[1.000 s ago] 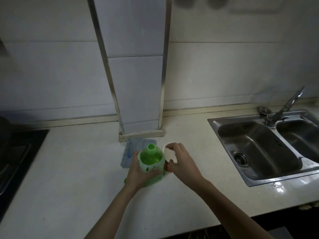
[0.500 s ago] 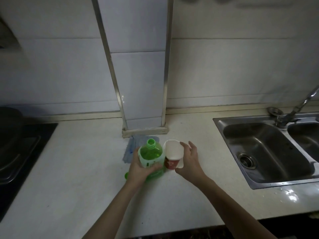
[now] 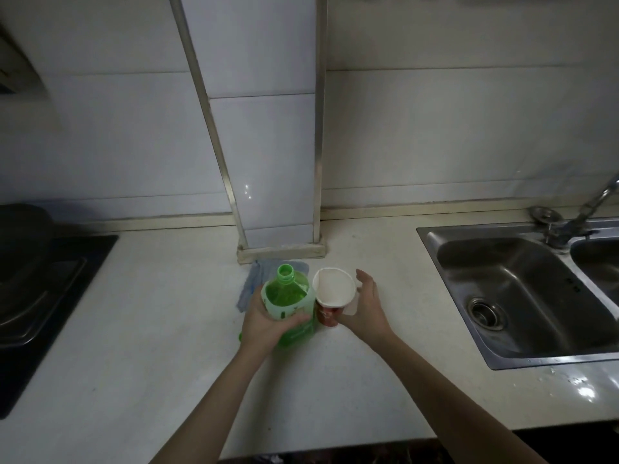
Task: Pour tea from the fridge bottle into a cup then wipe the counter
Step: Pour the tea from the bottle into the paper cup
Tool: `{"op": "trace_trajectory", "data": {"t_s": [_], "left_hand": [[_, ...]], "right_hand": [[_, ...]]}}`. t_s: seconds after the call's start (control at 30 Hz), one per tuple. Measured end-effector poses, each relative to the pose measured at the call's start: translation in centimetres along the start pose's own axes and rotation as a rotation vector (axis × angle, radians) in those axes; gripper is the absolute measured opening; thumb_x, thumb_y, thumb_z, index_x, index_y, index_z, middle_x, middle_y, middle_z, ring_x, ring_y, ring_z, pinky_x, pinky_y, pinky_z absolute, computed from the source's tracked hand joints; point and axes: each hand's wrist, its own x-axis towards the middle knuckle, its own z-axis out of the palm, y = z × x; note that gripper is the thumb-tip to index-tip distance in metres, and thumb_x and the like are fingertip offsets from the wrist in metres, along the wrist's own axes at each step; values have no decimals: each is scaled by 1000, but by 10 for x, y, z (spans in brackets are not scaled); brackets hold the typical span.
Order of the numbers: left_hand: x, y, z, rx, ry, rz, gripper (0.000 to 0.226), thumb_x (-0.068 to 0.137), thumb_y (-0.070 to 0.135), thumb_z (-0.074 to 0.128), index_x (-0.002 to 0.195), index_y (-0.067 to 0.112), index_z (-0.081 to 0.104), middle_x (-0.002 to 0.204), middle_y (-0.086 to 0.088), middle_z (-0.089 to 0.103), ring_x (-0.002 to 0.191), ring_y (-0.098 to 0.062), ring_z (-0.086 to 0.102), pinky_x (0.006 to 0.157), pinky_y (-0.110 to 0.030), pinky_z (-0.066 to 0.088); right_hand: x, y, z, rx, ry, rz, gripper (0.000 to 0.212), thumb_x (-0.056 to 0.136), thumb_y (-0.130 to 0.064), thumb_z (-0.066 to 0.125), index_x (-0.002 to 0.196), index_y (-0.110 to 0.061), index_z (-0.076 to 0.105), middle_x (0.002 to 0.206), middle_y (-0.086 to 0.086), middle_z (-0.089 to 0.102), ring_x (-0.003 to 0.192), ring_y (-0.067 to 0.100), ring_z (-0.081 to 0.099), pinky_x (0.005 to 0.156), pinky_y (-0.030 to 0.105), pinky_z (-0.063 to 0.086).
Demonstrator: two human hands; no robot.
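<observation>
An uncapped green plastic bottle [image 3: 288, 296] of tea stands on the pale counter [image 3: 167, 329], with my left hand [image 3: 264, 324] wrapped around its lower body. Touching its right side is a white paper cup [image 3: 334, 289] with a red band; its inside looks white, and I cannot tell whether it holds liquid. My right hand [image 3: 365, 306] curves around the cup's right side, thumb at its lower wall, fingers loosely spread. A blue cloth [image 3: 253, 283] lies behind the bottle, partly hidden. A small green cap [image 3: 240, 337] peeks out left of my left wrist.
A tiled wall pillar with a metal edge [image 3: 281, 251] meets the counter just behind the cloth. A steel double sink [image 3: 516, 296] with a tap [image 3: 569, 226] is on the right. A black hob [image 3: 40, 296] with a dark pot is on the left.
My right hand has slid from over the cup's rim to its right side, uncovering the cup's mouth. The view has shifted slightly. My left hand stays on the bottle.
</observation>
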Motion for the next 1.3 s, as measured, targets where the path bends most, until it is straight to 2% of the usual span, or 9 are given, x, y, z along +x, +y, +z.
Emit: {"op": "trace_trajectory", "data": {"t_s": [0.17,0.33,0.43,0.5,0.67,0.87,1.03,1.1,1.3], "left_hand": [[-2,2,-1,11,-8,23,87,48,20,99,121,26,53,111,11,65,102,-6,62,80,-24,54],[-5,4,-3,15,-11,29,77,50,14,98,107,38,51,108,15,64,98,2,61,68,-11,50],[-4,4,-4,30,-11,31,77,49,14,98,105,39,51,106,17,63,98,2,60,70,-13,49],[-5,3,-4,52,-5,32,76,49,17,98,104,41,51,105,20,62,96,4,59,72,-16,50],[-5,3,-4,144,45,45,76,45,35,98,102,48,49,104,24,61,97,0,60,83,-30,55],[2,27,-5,363,21,92,77,46,53,94,106,41,47,96,20,61,95,-11,63,84,-36,57],[12,57,-20,382,97,105,84,42,61,90,112,37,48,101,15,61,98,-16,63,82,-35,56],[15,79,-28,457,111,146,77,47,62,88,106,37,45,98,15,60,93,-15,62,78,-32,54],[19,132,-60,789,131,386,72,53,73,79,103,29,51,88,13,61,77,-13,59,57,-23,38]], "right_hand": [[10,9,6,96,-53,-10,90,54,-25,91,128,-14,41,117,-2,55,111,19,57,74,23,54],[21,23,10,29,-95,-59,92,44,-47,89,123,-22,49,117,0,56,110,19,56,90,42,52],[14,15,2,99,-153,-78,73,55,-13,91,112,-27,48,110,-6,56,104,10,55,84,16,49],[16,18,-1,139,-209,-56,75,57,1,87,113,-25,44,109,-7,53,105,11,53,78,10,44],[19,21,-2,41,-202,-29,83,58,-9,89,125,-18,42,112,-3,42,112,19,45,96,34,43],[18,9,-15,44,-176,-16,92,58,-17,88,132,-17,34,121,2,36,112,16,42,97,37,44],[18,-12,-33,46,-173,-122,86,53,-29,84,123,-23,35,120,4,52,111,25,56,77,29,53],[18,-27,-40,32,-165,-183,84,60,-29,86,127,-24,36,122,0,52,113,21,54,85,37,55],[10,-65,-51,-139,-14,-380,86,65,-41,84,134,-25,35,126,-5,50,108,12,53,85,34,53]]}}
